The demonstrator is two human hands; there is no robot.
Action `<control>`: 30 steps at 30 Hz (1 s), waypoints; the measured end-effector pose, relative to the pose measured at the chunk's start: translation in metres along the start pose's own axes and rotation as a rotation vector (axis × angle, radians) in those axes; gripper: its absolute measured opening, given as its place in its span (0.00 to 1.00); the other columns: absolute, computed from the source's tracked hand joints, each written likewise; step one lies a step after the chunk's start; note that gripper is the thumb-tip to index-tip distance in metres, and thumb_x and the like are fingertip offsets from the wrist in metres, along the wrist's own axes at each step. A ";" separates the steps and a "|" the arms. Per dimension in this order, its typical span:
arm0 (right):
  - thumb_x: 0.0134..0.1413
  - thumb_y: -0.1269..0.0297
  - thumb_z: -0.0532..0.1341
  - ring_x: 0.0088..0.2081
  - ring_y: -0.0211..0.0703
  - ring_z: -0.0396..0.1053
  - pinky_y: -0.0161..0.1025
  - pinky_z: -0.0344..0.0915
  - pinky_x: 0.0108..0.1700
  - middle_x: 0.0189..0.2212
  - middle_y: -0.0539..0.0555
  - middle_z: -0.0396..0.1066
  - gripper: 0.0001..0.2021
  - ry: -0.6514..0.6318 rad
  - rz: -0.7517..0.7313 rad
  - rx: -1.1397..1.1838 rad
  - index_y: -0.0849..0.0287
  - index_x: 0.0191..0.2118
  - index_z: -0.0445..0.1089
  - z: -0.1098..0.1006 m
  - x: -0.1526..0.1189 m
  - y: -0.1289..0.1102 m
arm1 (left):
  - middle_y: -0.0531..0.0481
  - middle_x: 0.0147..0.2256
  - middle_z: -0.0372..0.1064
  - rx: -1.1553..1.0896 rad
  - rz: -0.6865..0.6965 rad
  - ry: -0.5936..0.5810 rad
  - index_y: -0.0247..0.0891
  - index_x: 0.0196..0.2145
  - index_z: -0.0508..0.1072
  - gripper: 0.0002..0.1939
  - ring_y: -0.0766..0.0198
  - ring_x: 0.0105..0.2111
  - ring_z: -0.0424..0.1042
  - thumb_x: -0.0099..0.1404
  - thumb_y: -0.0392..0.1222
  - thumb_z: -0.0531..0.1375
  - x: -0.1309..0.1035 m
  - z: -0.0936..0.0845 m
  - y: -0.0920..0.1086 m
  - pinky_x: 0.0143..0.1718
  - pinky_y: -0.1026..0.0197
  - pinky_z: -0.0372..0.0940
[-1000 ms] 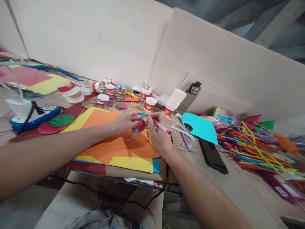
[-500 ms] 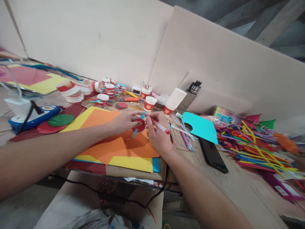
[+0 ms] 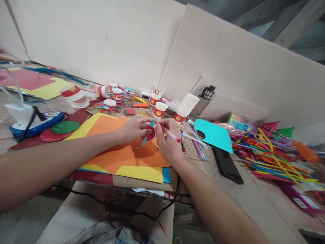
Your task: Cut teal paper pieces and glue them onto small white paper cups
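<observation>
Between my two hands is a cut-down red paper cup piece point(image 3: 151, 135) with blue paper strips sticking out of it. My left hand point(image 3: 134, 130) grips its left side, thumb in front and fingers behind. My right hand point(image 3: 170, 142) is closed around a pen with a clear barrel and red end point(image 3: 172, 134), close against the cup piece's right side. The pen's tip is hidden behind my fingers. Beneath both hands lie orange paper sheets point(image 3: 109, 157) on top of yellow paper point(image 3: 142, 173).
Paper cups point(image 3: 160, 110) and finished-looking cup pieces point(image 3: 110, 103) stand along the back. An orange-handled cutter point(image 3: 141, 105) lies near them. Rightward are turquoise paper point(image 3: 215, 135), a black phone point(image 3: 227, 166) and piled pipe cleaners point(image 3: 274, 152). A blue power strip point(image 3: 21, 131) sits left.
</observation>
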State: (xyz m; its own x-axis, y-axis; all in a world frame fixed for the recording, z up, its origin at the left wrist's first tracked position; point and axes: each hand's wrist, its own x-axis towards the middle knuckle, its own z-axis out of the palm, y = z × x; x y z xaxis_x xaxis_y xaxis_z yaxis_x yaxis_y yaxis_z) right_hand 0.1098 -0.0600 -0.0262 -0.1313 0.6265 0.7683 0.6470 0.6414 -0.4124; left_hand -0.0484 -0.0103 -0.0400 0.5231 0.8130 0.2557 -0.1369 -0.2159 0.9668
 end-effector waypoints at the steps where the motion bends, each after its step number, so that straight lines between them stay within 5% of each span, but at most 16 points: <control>1: 0.62 0.65 0.56 0.31 0.37 0.67 0.36 0.64 0.34 0.29 0.49 0.67 0.03 0.002 0.000 -0.001 0.57 0.36 0.63 0.000 0.000 0.000 | 0.45 0.37 0.75 -0.003 0.001 0.000 0.34 0.46 0.74 0.22 0.59 0.37 0.76 0.53 0.40 0.68 0.000 0.000 -0.001 0.39 0.58 0.71; 30: 0.63 0.64 0.56 0.31 0.37 0.69 0.37 0.64 0.34 0.30 0.49 0.69 0.04 0.014 0.029 -0.028 0.56 0.37 0.62 -0.002 0.001 -0.001 | 0.45 0.39 0.76 -0.034 -0.027 0.011 0.37 0.47 0.74 0.21 0.60 0.39 0.76 0.54 0.41 0.68 -0.003 0.000 0.002 0.41 0.58 0.70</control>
State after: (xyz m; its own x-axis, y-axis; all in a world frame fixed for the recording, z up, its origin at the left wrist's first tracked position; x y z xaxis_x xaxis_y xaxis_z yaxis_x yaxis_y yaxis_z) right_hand 0.1112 -0.0611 -0.0243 -0.1021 0.6382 0.7630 0.6715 0.6101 -0.4205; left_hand -0.0501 -0.0131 -0.0390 0.5178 0.8242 0.2294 -0.1518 -0.1754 0.9727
